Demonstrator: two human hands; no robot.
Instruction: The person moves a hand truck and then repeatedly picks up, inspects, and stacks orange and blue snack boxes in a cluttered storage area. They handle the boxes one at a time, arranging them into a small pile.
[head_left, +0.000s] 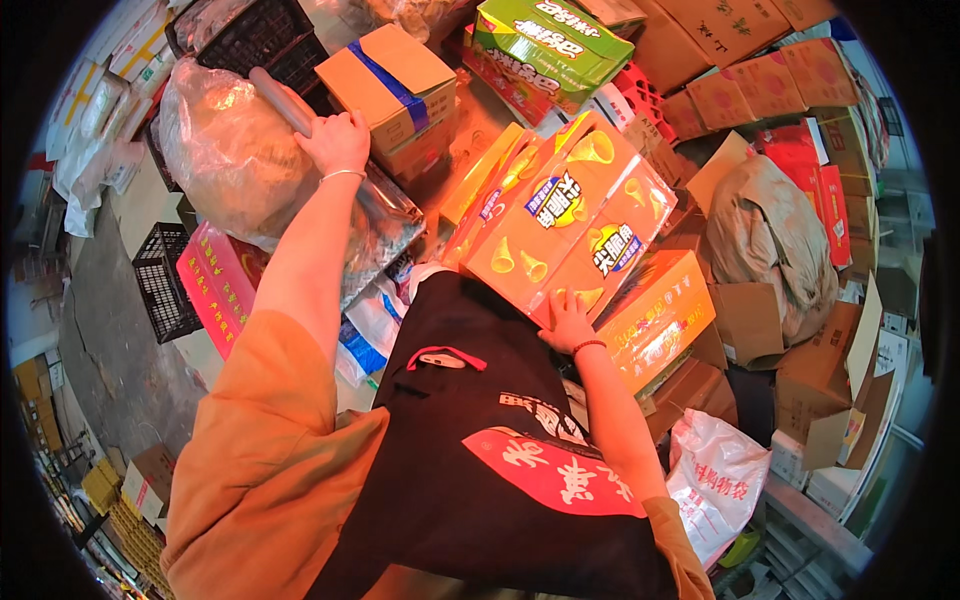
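Observation:
My left hand (335, 142) is closed around a grey metal bar (282, 97), which looks like a cart handle. Beside the bar, a large clear plastic bag (232, 142) bulges with brownish contents that I cannot make out. My right hand (568, 322) is on the near edge of an orange snack carton (559, 206) printed with cone-shaped snacks, its fingers curled against the printed face. The carton sits tilted in front of my black apron (465, 390). Just beyond my right wrist is a shiny orange box (660, 319).
A brown carton with blue tape (394, 82) and a green box (555, 45) stand ahead. Black crates (169, 281) and a pink box (217, 289) are at left. On the right are a cloth-like bundle (772, 247), open cardboard boxes (817, 367) and a white plastic bag (716, 480).

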